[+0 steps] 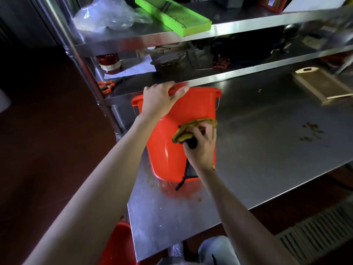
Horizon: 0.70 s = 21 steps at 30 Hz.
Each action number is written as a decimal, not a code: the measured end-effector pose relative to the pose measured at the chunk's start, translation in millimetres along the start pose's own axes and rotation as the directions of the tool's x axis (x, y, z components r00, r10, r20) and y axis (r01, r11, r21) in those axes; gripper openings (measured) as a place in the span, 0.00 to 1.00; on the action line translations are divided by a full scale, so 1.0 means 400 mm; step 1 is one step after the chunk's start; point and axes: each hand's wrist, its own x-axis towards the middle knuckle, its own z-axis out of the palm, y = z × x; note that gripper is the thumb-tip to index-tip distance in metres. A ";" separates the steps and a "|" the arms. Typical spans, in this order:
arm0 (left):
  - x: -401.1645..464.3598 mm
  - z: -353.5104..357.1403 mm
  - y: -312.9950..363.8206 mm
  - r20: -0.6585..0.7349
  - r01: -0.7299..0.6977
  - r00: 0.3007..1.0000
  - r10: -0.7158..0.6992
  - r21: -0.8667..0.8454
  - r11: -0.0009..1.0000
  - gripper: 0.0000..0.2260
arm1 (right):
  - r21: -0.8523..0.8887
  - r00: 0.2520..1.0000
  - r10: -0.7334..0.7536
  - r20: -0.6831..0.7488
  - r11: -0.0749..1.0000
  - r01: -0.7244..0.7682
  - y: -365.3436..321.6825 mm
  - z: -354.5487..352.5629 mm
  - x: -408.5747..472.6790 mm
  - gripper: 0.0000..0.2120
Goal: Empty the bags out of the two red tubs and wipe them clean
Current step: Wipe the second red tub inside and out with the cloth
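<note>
The red tub lay on its side on the steel bench, its long axis running away from the person: rim at the far end, close under the edge of the lower shelf, base at the near end, towards the person's body. The view fell on its outer wall, so whether any bag remained inside could not be told.

The left hand was at the far end, fingers curled over the rim, gripping it and, by the look of it, steadying the tub against rolling. The right hand lay on the upper right flank of the wall, about midway along, fingers bunched round a yellowish cloth and pressing it to the plastic. A dark strap or cord trailed from under that hand down past the tub's base onto the bench.

So the unwiped stretch of wall lay both ahead of the right hand, towards the rim, and behind it, towards the base; the wiping stroke would most likely run along the tub's length, with the right hand the nearer one for it. A second red tub showed partly below the bench's near left corner, well apart from both hands
</note>
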 end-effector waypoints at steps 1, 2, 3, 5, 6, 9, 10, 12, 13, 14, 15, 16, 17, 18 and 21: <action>0.005 -0.002 -0.003 0.008 0.017 1.000 -0.017 0.004 1.000 0.26 | -0.029 1.000 -0.015 0.018 0.999 0.016 0.004 0.004 -0.030 0.12; 0.011 -0.006 -0.007 0.017 0.035 0.999 -0.035 0.010 0.999 0.27 | -0.058 0.998 -0.046 0.051 0.997 0.049 0.015 0.009 -0.072 0.11; 0.017 -0.009 -0.011 0.026 0.048 0.998 -0.049 0.012 0.999 0.28 | -0.077 0.992 -0.078 0.097 0.993 0.086 0.030 0.010 -0.121 0.10; 0.022 -0.015 -0.012 0.037 0.064 0.997 -0.064 0.007 0.998 0.28 | -0.080 0.975 -0.112 0.191 0.988 0.129 0.062 0.001 -0.222 0.09; 0.022 -0.017 -0.008 0.041 0.066 0.997 -0.067 0.006 0.998 0.27 | -0.068 0.969 -0.117 0.218 0.989 0.135 0.074 -0.007 -0.262 0.10; 0.015 -0.022 0.009 0.035 0.050 0.998 -0.051 0.031 0.998 0.26 | -0.047 0.963 -0.102 0.250 0.992 0.117 0.081 -0.015 -0.270 0.11; 0.012 -0.023 0.016 0.031 0.042 0.999 -0.043 0.040 0.998 0.26 | -0.042 0.967 -0.088 0.239 0.994 0.101 0.074 -0.014 -0.242 0.11; 0.002 -0.028 0.029 0.024 0.023 0.999 -0.024 0.047 0.999 0.25 | -0.002 0.982 -0.075 0.171 0.997 0.076 0.040 -0.016 -0.158 0.13; -0.008 -0.031 0.035 0.011 0.008 1.000 -0.008 0.052 0.999 0.24 | 0.029 0.991 -0.077 0.113 0.997 0.074 0.019 -0.019 -0.109 0.14; -0.020 -0.032 0.038 -0.017 -0.011 1.000 0.012 0.056 0.998 0.23 | 0.052 0.995 -0.081 0.053 0.996 0.078 -0.003 -0.025 -0.059 0.15; -0.034 -0.034 0.042 -0.054 -0.026 0.998 0.029 0.061 0.998 0.23 | 0.062 0.996 -0.089 0.002 0.994 0.088 -0.024 -0.032 -0.011 0.14; -0.050 -0.037 0.045 -0.092 -0.032 0.995 0.039 0.069 0.997 0.23 | 0.058 0.994 -0.100 -0.035 0.993 0.102 -0.043 -0.038 0.035 0.12; -0.065 -0.040 0.047 -0.123 -0.033 0.991 0.042 0.079 0.996 0.24 | 0.042 0.991 -0.119 -0.055 0.992 0.122 -0.060 -0.042 0.079 0.09; -0.079 -0.041 0.044 -0.146 -0.038 0.988 0.050 0.082 0.996 0.24 | 0.011 0.988 -0.144 -0.061 0.989 0.145 -0.074 -0.043 0.115 0.08; -0.111 -0.045 0.038 -0.173 -0.093 0.979 0.103 0.065 0.994 0.22 | -0.074 0.977 -0.203 -0.071 0.978 0.197 -0.088 -0.036 0.164 0.05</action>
